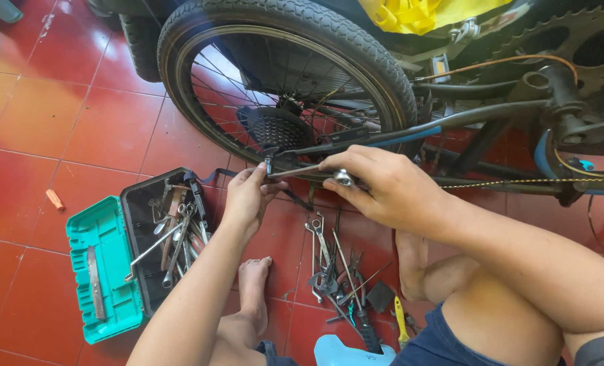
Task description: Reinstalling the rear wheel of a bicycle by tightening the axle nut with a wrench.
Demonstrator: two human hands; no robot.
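1. Gripping a metal wrench [302,171], the right hand [383,186] closes round its handle at the rear wheel [285,74] axle.
2. Left hand [247,193] pinches the wrench head — beside the cassette [275,129].
3. Open toolbox [122,254] on the red floor.

Left hand [247,196]: my forearm reaches up from lower left, fingers pinched together at the tips, thumb uppermost; right hand [383,186]: forearm enters from the right, palm down, fingers curled closed, knuckles raised. Both hands nearly meet; bare knees bent below.
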